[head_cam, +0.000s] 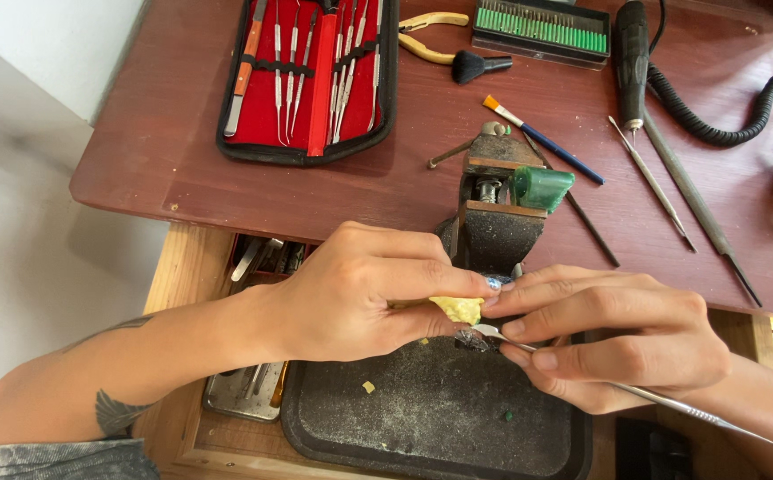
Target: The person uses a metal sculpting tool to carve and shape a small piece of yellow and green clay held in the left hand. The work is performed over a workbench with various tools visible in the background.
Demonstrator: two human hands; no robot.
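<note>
My left hand pinches a small yellow lump between thumb and fingers, just in front of a small bench vise. My right hand holds a thin metal carving tool, its tip set against the lump, with the forefinger touching the left hand's fingertip. A green block is clamped in the vise. Both hands hover over a dark tray that carries a few yellow crumbs.
On the brown table lie an open red tool case of metal picks, yellow-handled pliers, a black brush, a blue paintbrush, a rack of green burs, a rotary handpiece and files. An open drawer holds more tools.
</note>
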